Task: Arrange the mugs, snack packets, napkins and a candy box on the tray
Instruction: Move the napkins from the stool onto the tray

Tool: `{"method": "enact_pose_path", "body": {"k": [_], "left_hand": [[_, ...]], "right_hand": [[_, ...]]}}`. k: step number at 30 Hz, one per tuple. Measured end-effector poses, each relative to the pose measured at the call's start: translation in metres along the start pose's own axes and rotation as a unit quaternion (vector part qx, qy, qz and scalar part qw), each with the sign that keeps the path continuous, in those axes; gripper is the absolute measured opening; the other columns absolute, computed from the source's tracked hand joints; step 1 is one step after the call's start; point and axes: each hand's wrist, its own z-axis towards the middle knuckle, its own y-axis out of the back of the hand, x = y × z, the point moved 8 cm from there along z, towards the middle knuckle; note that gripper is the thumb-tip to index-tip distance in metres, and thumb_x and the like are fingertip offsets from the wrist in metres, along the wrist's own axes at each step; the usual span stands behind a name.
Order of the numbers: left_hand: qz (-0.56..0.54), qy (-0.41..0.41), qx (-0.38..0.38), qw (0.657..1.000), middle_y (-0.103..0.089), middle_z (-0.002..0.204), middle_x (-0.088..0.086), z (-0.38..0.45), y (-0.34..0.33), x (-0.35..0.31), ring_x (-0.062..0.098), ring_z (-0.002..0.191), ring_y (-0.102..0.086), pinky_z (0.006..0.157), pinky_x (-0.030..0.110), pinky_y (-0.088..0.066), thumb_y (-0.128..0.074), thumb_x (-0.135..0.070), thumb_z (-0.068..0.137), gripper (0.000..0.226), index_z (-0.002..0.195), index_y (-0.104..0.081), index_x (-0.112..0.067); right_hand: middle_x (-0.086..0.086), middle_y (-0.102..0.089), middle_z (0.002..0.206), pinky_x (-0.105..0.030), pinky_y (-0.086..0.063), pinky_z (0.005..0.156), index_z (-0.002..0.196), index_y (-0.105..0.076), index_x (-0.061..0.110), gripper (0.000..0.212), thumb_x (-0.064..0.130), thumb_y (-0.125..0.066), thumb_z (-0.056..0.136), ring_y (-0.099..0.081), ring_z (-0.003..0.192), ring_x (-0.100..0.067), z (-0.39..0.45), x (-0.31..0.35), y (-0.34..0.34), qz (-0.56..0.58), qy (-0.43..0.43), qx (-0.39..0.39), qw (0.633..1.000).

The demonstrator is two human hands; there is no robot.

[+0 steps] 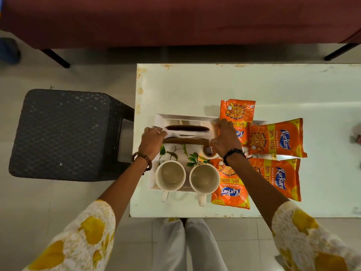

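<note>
Snack packets [276, 136] read "Kurkure", "50% EXTRA". Left hand [153, 138] pinches white napkins [181, 133] in the holder; the right hand's [226, 140] grip I cannot tell.

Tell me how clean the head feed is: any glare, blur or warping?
Head view: dim, greenish light; soft sheen on the table, no harsh glare; wide-angle bending at the edges; both mugs and the snack packets sharp; right hand slightly soft.
</note>
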Motion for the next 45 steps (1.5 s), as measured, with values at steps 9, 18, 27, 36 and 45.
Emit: {"method": "enact_pose_path", "body": {"k": [9,18,27,36,45], "left_hand": [[0.278,-0.219,0.131,0.926,-0.037,0.147,0.009,-0.002,-0.028,-0.032,0.027,0.141,-0.026,0.119,0.043,-0.008,-0.067,-0.012,0.078,0.073,0.142,-0.032,-0.019],[0.240,-0.220,0.233,0.916,-0.048,0.136,0.006,-0.019,-0.027,-0.005,0.027,0.121,-0.050,0.109,0.040,-0.036,-0.067,-0.009,0.081,0.058,0.134,-0.044,-0.015],[0.161,-0.169,-0.003,0.972,-0.033,0.149,0.009,-0.021,0.008,-0.003,0.026,0.132,-0.041,0.102,0.035,-0.041,-0.048,0.002,0.089,0.045,0.132,-0.048,-0.011],[0.252,0.018,-0.014,0.967,-0.061,0.114,0.030,0.004,0.012,0.020,0.046,0.107,-0.056,0.088,0.048,-0.045,-0.041,-0.037,0.097,0.045,0.116,-0.050,0.003],[0.191,0.069,-0.019,0.979,-0.060,0.115,0.029,0.010,0.007,0.030,0.043,0.108,-0.056,0.090,0.044,-0.043,-0.042,-0.036,0.095,0.046,0.114,-0.050,0.005]], "right_hand": [[-0.010,-0.046,0.139,-0.044,-0.031,0.105,0.139,-0.034,0.018,0.062,0.014,-0.061,0.083,-0.029,0.132,-0.032,0.004,0.014,-0.032,-0.239,0.151,0.151,0.947],[-0.014,-0.051,0.131,-0.038,-0.039,0.097,0.134,-0.045,0.022,0.052,0.009,-0.058,0.086,-0.046,0.121,-0.030,-0.028,0.001,-0.033,-0.197,0.147,0.188,0.951],[-0.012,-0.052,0.136,-0.041,-0.042,0.099,0.129,-0.050,0.012,0.042,0.001,-0.049,0.088,-0.048,0.124,-0.029,-0.051,-0.064,0.007,0.005,-0.071,0.000,0.997],[-0.011,-0.044,0.143,-0.043,-0.041,0.100,0.138,-0.037,0.010,0.049,0.001,-0.041,0.091,-0.044,0.128,-0.031,-0.043,-0.083,-0.010,-0.130,-0.080,0.092,0.984],[-0.006,-0.009,0.158,-0.042,-0.033,0.109,0.147,-0.011,0.016,0.064,-0.004,-0.035,0.091,-0.024,0.140,-0.032,-0.046,-0.091,-0.032,-0.249,-0.038,0.157,0.955]]}}
